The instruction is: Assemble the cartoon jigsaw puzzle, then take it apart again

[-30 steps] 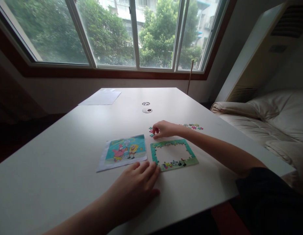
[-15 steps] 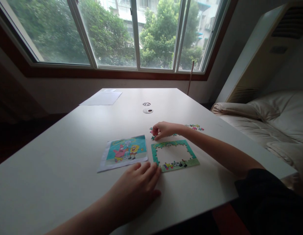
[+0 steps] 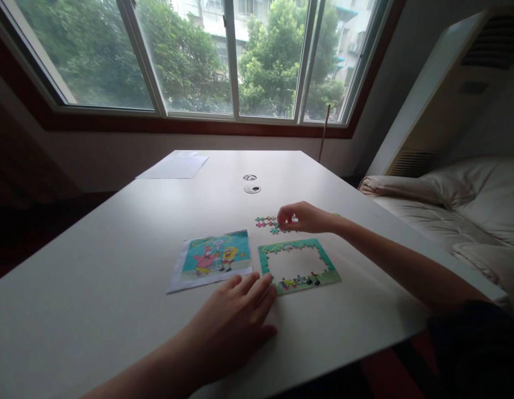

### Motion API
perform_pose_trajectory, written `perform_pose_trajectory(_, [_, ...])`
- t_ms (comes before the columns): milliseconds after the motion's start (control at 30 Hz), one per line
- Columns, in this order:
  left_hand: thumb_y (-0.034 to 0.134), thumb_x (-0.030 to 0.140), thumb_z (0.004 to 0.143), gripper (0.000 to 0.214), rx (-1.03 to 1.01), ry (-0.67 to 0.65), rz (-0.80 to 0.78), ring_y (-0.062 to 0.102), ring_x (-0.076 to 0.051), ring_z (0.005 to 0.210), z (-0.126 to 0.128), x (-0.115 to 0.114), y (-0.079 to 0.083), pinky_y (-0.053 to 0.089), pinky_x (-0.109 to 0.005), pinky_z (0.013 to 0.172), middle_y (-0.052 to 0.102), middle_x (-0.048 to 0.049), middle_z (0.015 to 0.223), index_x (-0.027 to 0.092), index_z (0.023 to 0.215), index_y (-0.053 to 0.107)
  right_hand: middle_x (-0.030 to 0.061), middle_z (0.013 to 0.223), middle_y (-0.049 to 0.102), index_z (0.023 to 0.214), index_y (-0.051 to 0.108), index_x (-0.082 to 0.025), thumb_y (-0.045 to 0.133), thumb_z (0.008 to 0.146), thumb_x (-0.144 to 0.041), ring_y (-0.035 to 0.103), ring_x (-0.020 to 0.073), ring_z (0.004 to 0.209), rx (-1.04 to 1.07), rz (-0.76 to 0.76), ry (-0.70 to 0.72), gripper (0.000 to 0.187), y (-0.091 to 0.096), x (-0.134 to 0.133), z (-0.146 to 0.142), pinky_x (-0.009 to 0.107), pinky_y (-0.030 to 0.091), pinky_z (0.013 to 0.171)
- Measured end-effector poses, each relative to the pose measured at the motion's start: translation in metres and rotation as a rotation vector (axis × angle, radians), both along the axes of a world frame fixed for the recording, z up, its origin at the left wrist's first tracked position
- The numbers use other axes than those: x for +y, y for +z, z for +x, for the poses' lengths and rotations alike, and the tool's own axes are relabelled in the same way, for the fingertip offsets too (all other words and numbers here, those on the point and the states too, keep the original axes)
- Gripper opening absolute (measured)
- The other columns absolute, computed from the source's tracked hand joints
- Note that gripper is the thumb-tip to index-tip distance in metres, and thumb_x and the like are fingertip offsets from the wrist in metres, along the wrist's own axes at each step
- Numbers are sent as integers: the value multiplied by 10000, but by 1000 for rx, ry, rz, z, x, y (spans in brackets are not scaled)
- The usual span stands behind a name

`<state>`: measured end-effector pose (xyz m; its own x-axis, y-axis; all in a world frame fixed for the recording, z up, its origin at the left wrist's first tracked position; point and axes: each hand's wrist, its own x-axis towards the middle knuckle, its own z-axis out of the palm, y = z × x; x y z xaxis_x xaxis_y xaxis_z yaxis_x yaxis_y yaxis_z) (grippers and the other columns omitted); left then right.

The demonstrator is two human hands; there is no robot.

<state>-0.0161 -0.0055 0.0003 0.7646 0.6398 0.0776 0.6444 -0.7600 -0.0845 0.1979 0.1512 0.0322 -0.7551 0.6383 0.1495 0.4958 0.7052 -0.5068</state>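
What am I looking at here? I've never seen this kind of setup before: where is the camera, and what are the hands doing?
There's no machine: these are a person's bare hands, seen from a camera worn on their head, looking forward and down. On the white table lie a printed cartoon picture and, beside it, a puzzle frame with an unfilled middle. The left hand rests its fingertips at the frame's near left corner. The right hand is among loose puzzle pieces, fingers curled; whether its grip holds a piece is unclear.
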Motion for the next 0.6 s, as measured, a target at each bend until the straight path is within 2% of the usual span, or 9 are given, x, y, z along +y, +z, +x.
perform_pose_trajectory(133, [434, 448, 881, 479, -30, 3, 15, 429, -295, 1155, -2, 4, 1, 378, -443, 901, 439, -120, 1327, 164, 1267, 419, 26, 792, 672, 911, 652, -174, 548, 805, -256, 581, 107, 687, 17, -34, 34, 169, -6, -25, 13, 218, 426, 616])
perform_pose_trajectory(233, [447, 449, 876, 473, -41, 29, 30, 413, -298, 1175, -4, 9, -1, 357, -446, 925, 441, -116, 1329, 157, 1247, 438, 26, 849, 681, 944, 655, -195, 521, 824, -231, 594, 113, 738, 47, -77, 53, 183, -15, -38, 12, 219, 424, 640])
perform_pose_trajectory(400, [438, 450, 876, 465, -43, 42, 34, 413, -298, 1176, -8, 15, -3, 344, -444, 934, 431, -107, 1342, 154, 1235, 455, 9, 722, 667, 988, 620, -171, 628, 749, -278, 604, 119, 679, 127, -186, -52, 262, -30, -46, -6, 221, 432, 631])
perform_pose_trajectory(500, [417, 465, 880, 479, -27, 34, 4, 413, -305, 1175, -9, 16, -1, 340, -450, 937, 435, -100, 1341, 152, 1239, 452, 7, 693, 652, 883, 644, -166, 643, 733, -282, 576, 109, 633, 133, -139, -129, 190, -35, -49, -15, 209, 417, 590])
perform_pose_trajectory(600, [421, 468, 878, 480, -25, 32, -10, 412, -310, 1177, -10, 16, 0, 340, -449, 939, 442, -96, 1337, 156, 1241, 453, 4, 712, 654, 824, 656, -183, 635, 743, -280, 560, 105, 639, 134, -44, -139, 128, -40, -50, -20, 204, 408, 593])
